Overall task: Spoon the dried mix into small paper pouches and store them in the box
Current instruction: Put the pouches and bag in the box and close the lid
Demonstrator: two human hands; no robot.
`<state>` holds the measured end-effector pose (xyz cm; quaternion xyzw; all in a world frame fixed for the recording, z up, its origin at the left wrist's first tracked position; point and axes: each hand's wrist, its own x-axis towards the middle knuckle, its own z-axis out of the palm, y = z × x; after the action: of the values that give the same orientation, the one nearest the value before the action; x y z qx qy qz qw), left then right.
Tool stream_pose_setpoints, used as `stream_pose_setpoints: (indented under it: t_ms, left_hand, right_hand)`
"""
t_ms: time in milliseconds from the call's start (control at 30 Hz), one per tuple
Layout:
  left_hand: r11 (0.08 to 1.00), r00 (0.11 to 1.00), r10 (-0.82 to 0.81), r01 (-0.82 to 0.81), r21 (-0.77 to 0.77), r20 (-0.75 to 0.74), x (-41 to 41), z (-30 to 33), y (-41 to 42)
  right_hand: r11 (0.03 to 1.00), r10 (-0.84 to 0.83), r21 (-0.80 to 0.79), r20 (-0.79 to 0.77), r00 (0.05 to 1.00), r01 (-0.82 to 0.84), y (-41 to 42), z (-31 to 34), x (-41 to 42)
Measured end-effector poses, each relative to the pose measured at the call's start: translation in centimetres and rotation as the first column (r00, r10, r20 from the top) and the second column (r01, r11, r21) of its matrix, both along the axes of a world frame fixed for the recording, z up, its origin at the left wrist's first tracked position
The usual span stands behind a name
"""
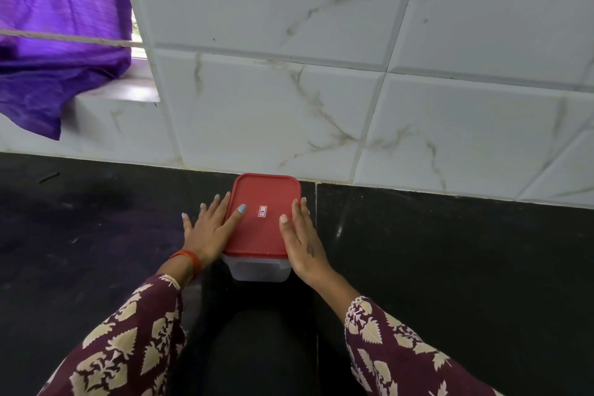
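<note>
A clear plastic box (pixel 260 271) with a red lid (pixel 262 235) stands on the black counter, close to the tiled wall. The lid is on the box and carries a small white sticker. My left hand (pixel 209 228) lies against the box's left side with straight fingers, its thumb resting on the lid. My right hand (pixel 300 236) lies flat against the right side, thumb on the lid's edge. No pouches, spoon or dried mix are in view.
The black counter (pixel 450 267) stretches left and right of the box. A white marble-patterned tiled wall (pixel 289 90) rises right behind it. A purple cloth (pixel 48 58) hangs over a window ledge at the upper left.
</note>
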<state>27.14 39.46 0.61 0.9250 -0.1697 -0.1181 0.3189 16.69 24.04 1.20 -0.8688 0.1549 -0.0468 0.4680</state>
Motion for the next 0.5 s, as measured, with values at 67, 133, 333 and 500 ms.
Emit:
stream_pose_setpoints:
  t_ms: [67,133,333,500]
  left_hand:
    - [1.0,1.0,-0.005,0.005,0.014,0.007,-0.1,-0.1,0.1]
    - [1.0,1.0,-0.005,0.004,0.024,0.015,-0.2,-0.3,0.2]
    - [0.999,0.998,0.006,-0.009,0.053,0.059,-0.3,0.1,0.3]
    - [0.989,0.944,-0.067,0.02,0.148,0.323,1.0,2.1,-1.5]
  right_hand:
    - [1.0,0.001,-0.027,-0.002,1.0,-0.001,0.0,-0.2,-0.2]
    - [0.997,0.007,-0.076,0.0,1.0,-0.007,0.1,-0.6,-0.3]
    - [0.984,0.017,-0.177,-0.044,0.999,-0.025,-0.1,-0.3,-0.6]
    - [0.928,0.025,-0.372,0.029,0.999,-0.013,-1.3,1.7,2.2]
